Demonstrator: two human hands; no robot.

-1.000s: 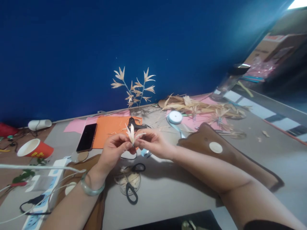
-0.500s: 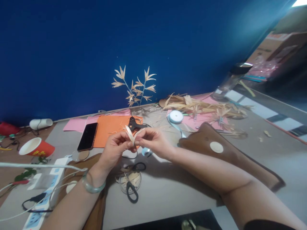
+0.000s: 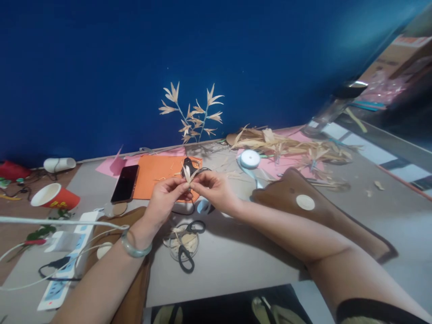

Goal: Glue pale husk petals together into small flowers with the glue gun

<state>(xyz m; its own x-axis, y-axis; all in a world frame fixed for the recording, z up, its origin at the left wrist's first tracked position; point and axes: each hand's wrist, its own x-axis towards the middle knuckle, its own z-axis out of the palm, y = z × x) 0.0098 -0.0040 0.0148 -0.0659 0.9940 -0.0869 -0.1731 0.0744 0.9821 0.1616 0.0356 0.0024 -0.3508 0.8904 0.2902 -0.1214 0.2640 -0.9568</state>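
Between my two hands is a small flower of pale dried husk petals point(image 3: 189, 173), its petals pointing up. My left hand point(image 3: 168, 192) pinches its base from one side, and my right hand point(image 3: 216, 191) pinches it from the other; the fingertips nearly meet. Behind them a black glue gun point(image 3: 189, 164) lies on an orange sheet point(image 3: 151, 171). Black-handled scissors point(image 3: 185, 258) rest across a round clear dish point(image 3: 184, 243) of husk scraps, below my hands. Against the blue wall stands a branch of finished husk flowers point(image 3: 195, 118).
A white ribbon roll point(image 3: 250, 159) and a heap of dried husks point(image 3: 280, 146) lie at the back right. Brown padded armrests point(image 3: 293, 198) flank my arms. On the left are a phone point(image 3: 125, 183), a red paper cup point(image 3: 56, 196) and a power strip point(image 3: 64, 270) with cables.
The petals, narrow and leaning left before, now fan upward between my fingertips. Both hands stay pinched together. The camera view has shifted slightly, moving the table up in the picture.
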